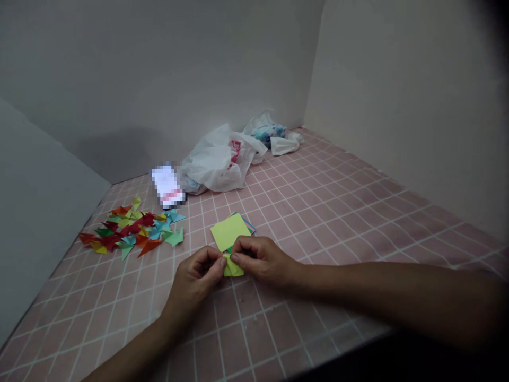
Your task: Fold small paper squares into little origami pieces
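Observation:
My left hand [198,277] and my right hand [260,258] meet near the front middle of the pink checked table [342,212]. Both pinch a small yellow-green folded paper [233,267] that rests on the table between their fingertips. Just behind the hands lies a small stack of square coloured sheets [230,230] with a yellow-green sheet on top. To the left sits a pile of folded paper pieces [131,229] in red, green, blue, yellow and orange.
A crumpled white plastic bag [217,159] lies at the back, with a blurred white object [168,186] beside it and a blue-white packet [270,132] further back. Grey walls close in the table on the left, back and right.

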The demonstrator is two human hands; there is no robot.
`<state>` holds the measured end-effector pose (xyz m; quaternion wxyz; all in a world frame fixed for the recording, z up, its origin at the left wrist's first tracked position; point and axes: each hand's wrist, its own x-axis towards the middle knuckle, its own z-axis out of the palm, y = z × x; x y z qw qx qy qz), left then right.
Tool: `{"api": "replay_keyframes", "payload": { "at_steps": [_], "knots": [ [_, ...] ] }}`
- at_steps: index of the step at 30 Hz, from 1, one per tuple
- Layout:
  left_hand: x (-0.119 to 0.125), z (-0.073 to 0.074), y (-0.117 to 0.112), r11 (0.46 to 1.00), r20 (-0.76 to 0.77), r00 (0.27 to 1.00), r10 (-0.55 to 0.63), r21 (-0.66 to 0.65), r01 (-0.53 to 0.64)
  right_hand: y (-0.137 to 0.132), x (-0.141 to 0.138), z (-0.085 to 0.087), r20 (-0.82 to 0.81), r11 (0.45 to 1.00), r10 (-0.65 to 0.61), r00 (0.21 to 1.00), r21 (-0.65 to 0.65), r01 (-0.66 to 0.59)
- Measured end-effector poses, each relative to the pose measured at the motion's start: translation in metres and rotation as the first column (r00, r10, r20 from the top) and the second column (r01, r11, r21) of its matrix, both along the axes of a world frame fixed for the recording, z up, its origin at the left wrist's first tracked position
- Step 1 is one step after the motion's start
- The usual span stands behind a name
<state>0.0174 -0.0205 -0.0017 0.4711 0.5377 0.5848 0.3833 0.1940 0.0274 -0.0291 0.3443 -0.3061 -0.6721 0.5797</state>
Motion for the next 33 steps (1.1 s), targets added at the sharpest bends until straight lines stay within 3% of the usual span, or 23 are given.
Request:
{"api": "replay_keyframes", "payload": {
  "at_steps": [6,11,19,27,33],
  "knots": [
    [0.0023,0.0035,-0.0006,1.0,-0.002,1.0,-0.026,0.0,0.026,-0.0005,0.0016,0.0025,-0.007,0.999,0.033,0.999,-0.018,-0.033],
    [0.0001,0.0015,-0.0011,0.997,-0.076,0.997,0.023,0.074,-0.017,-0.0017,0.002,0.0053,-0.106,0.985,0.104,0.989,-0.125,-0.117],
    [0.0002,-0.0029,-0.0025,0.992,-0.019,0.995,0.094,0.085,-0.092,0.0009,-0.0012,-0.0035,-0.064,0.968,0.175,0.983,-0.169,-0.183],
    [0.0005,-0.0009,-0.003,0.997,0.175,0.984,-0.034,-0.059,0.045,0.0018,-0.0003,-0.0011,-0.114,0.955,0.217,0.97,-0.179,-0.235],
    [0.0012,0.0,-0.0014,0.997,0.245,0.969,0.021,-0.071,-0.003,-0.0018,0.0001,0.0054,-0.148,0.973,0.057,0.987,-0.213,-0.088]
  ]
}}
